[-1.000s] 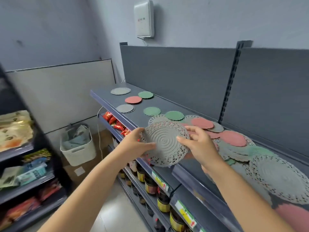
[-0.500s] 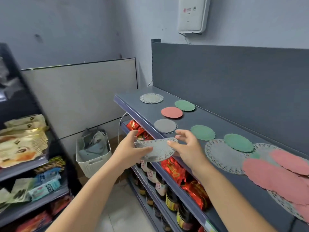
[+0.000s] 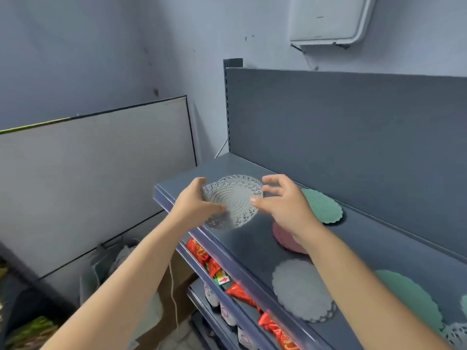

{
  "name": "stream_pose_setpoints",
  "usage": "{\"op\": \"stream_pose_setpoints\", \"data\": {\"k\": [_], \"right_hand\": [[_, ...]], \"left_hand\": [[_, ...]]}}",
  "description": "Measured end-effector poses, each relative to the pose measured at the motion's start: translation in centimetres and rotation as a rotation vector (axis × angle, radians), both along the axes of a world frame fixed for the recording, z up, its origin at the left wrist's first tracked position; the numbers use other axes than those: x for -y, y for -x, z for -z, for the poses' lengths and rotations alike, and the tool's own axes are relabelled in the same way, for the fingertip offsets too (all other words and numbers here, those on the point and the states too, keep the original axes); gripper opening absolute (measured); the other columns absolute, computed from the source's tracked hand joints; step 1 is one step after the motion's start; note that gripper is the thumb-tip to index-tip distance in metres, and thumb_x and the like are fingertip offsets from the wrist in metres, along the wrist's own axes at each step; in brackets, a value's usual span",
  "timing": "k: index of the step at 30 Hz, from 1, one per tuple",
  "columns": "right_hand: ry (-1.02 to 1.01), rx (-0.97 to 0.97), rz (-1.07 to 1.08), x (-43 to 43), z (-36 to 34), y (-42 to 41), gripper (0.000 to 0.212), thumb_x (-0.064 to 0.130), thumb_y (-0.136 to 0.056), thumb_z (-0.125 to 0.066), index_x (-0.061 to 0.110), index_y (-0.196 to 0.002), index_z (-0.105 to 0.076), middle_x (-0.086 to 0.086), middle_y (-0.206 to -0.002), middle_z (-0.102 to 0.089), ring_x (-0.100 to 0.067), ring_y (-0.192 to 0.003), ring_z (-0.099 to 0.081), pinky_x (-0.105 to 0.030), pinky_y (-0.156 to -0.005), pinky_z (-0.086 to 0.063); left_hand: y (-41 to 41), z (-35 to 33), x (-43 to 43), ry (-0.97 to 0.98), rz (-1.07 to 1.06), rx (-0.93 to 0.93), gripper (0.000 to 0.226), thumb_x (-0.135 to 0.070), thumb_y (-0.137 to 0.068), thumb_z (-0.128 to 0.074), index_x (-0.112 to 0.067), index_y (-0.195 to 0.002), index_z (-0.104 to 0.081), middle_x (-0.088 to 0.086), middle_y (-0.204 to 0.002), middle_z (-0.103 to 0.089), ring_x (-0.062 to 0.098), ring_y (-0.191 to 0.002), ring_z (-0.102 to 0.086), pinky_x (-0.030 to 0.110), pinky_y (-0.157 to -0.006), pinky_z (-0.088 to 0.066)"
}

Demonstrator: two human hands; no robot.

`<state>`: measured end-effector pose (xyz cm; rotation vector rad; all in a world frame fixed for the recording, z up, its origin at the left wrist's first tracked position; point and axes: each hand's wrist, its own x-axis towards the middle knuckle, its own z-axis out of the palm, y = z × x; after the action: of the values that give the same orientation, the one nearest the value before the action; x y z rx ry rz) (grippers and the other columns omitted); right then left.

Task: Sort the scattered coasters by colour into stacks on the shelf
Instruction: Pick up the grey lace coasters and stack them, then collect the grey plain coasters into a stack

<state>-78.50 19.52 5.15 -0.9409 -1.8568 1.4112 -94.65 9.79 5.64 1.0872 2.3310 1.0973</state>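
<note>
A large grey lacy coaster [image 3: 233,200] is held low over the far left end of the dark shelf [image 3: 255,248], its near edge past the shelf's front lip. My left hand [image 3: 194,200] grips its left edge, thumb on top. My right hand [image 3: 283,200] has its thumb on the right edge, fingers spread at the rim. Along the shelf lie a green coaster [image 3: 323,205], a pink coaster [image 3: 284,239] half hidden by my right wrist, a plain grey coaster [image 3: 300,289] and another green coaster [image 3: 409,296].
The shelf's grey back panel [image 3: 353,135] rises right behind the coasters. Red packets [image 3: 202,251] and jars fill the shelf below. A white basket [image 3: 108,266] stands on the floor at the left, before a leaning white board [image 3: 101,173]. A white wall box [image 3: 328,18] hangs above.
Both hands carried the large grey coaster leftward along the shelf, from the pile on the right to the far left end, and lowered it there. The view turned left with them.
</note>
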Motion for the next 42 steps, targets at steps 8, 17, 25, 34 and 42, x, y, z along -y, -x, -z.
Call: {"op": "stream_pose_setpoints", "data": {"k": [8, 17, 25, 34, 42], "right_hand": [[-0.151, 0.383, 0.220, -6.5, 2.5, 7.1, 0.051, 0.026, -0.082, -0.069, 0.023, -0.127, -0.045, 0.000, -0.128, -0.054, -0.019, -0.114, -0.055, -0.035, -0.096, -0.044], [-0.410, 0.984, 0.231, -4.1, 2.3, 7.4, 0.034, 0.037, -0.095, -0.048, 0.016, -0.122, -0.052, -0.003, -0.117, -0.056, -0.024, -0.092, -0.053, -0.031, -0.070, -0.043], [-0.250, 1.103, 0.616, 4.5, 1.2, -7.1, 0.039, 0.039, -0.093, -0.050, 0.019, -0.126, -0.050, -0.004, -0.124, -0.055, -0.027, -0.116, -0.050, -0.036, -0.088, -0.043], [-0.103, 1.057, 0.730, 16.1, 2.7, -26.7, 0.048, 0.040, -0.092, -0.053, 0.023, -0.137, -0.045, 0.003, -0.139, -0.048, -0.019, -0.124, -0.048, -0.037, -0.099, -0.043], [-0.064, 1.028, 0.738, 19.8, 1.9, -37.7, 0.046, 0.041, -0.093, -0.052, 0.026, -0.136, -0.046, 0.008, -0.140, -0.048, -0.014, -0.125, -0.048, -0.032, -0.098, -0.043]], "left_hand": [[8.3, 3.8, -11.5, 0.176, 0.328, -0.245, 0.075, -0.030, -0.077, -0.071, -0.014, -0.140, -0.033, 0.006, -0.140, -0.043, 0.024, -0.126, -0.044, 0.024, -0.088, -0.036], [8.5, 2.1, -16.8, 0.212, 0.759, -0.964, 0.041, -0.038, -0.085, -0.055, -0.015, -0.119, -0.050, 0.004, -0.117, -0.056, 0.028, -0.113, -0.050, 0.034, -0.085, -0.041], [-8.2, 1.0, -13.2, -0.123, 1.146, -0.877, 0.050, -0.051, -0.086, -0.052, -0.018, -0.124, -0.050, -0.001, -0.122, -0.058, 0.024, -0.116, -0.051, 0.033, -0.091, -0.041], [-28.7, 3.6, -3.4, -0.149, 1.305, -0.900, 0.047, -0.051, -0.086, -0.052, -0.020, -0.121, -0.050, -0.001, -0.116, -0.059, 0.025, -0.113, -0.052, 0.033, -0.090, -0.040], [-39.1, 4.2, -0.7, -0.095, 1.284, -0.870, 0.045, -0.044, -0.090, -0.048, -0.016, -0.125, -0.050, 0.003, -0.119, -0.060, 0.027, -0.111, -0.054, 0.036, -0.088, -0.042]]}}
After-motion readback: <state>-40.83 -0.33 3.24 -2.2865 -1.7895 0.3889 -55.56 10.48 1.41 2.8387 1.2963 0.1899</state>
